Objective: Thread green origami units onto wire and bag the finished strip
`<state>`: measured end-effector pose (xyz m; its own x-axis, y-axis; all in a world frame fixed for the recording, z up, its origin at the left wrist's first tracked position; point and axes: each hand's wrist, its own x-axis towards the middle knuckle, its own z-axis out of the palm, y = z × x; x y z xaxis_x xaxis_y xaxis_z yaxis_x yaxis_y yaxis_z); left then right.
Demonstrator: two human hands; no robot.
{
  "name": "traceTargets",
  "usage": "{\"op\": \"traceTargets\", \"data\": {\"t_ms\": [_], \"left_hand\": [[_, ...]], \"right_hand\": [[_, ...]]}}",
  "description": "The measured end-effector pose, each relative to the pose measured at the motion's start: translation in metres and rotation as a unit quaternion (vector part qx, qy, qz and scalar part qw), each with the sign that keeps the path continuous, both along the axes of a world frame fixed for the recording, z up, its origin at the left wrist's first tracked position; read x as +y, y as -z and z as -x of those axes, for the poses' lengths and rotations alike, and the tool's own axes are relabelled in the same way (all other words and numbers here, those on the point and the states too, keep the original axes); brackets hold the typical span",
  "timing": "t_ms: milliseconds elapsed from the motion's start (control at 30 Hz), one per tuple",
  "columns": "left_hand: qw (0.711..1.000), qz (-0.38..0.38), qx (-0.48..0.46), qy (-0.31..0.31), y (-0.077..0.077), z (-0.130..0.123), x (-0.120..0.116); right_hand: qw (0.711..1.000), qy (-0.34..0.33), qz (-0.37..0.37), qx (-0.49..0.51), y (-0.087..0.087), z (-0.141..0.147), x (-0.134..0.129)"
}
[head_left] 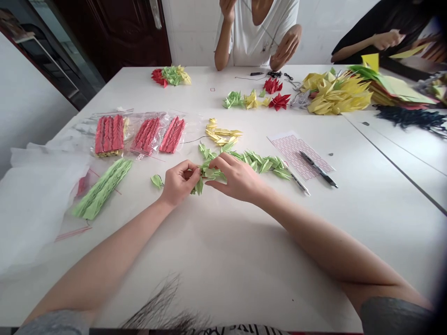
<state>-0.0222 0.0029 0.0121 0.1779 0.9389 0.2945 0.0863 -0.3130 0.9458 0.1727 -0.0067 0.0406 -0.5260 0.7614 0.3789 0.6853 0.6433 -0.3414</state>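
Folded green paper leaves, joined in a garland (256, 160), lie across the middle of the table. My left hand (179, 181) pinches the near left end of this garland, thumb against fingertips. Over the leaves just to the right is my right hand (237, 177), its thumb and fingers apart beside the green paper; whether its fingertips touch a leaf is hard to see. A single green leaf (157, 181) rests left of my left hand, with a dark thread by it. Yellow folded paper pieces (221, 134) lie just beyond the garland.
Bags of red folded strips (110, 135) and a green bundle (103, 188) lie left. A label sheet (289, 144), a black pen (318, 169) and a white pen (298, 181) lie right. Paper flowers (279, 100) and a yellow pile (337, 93) are farther back. Two people sit across.
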Motion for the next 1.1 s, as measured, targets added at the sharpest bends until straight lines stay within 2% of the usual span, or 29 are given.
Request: {"op": "traceTargets", "data": {"t_ms": [133,333,567,667,867,1000,1100], "left_hand": [[1.000,0.005,0.008,0.021,-0.001,-0.001,0.000],[0.999,0.027,0.005,0.026,-0.001,0.000,-0.001],[1.000,0.024,-0.003,0.007,0.001,-0.001,0.000],[0.999,0.028,-0.007,0.027,0.000,-0.001,-0.001],[0.992,0.038,-0.009,0.122,0.002,-0.001,-0.004],[0.991,0.036,-0.002,0.130,0.006,0.000,-0.003],[0.993,0.035,-0.007,0.112,0.005,0.000,-0.001]], "right_hand": [[0.999,0.018,-0.002,0.046,0.004,-0.002,0.004],[0.975,0.018,0.127,0.181,-0.007,-0.012,0.014],[0.941,0.043,0.243,0.233,-0.013,-0.011,0.013],[0.921,0.058,0.293,0.250,-0.012,-0.012,0.014],[0.871,0.053,0.386,0.299,-0.009,-0.015,0.017],[0.850,0.049,0.401,0.337,-0.007,-0.015,0.018],[0.828,0.049,0.415,0.375,-0.008,-0.013,0.018]]}}
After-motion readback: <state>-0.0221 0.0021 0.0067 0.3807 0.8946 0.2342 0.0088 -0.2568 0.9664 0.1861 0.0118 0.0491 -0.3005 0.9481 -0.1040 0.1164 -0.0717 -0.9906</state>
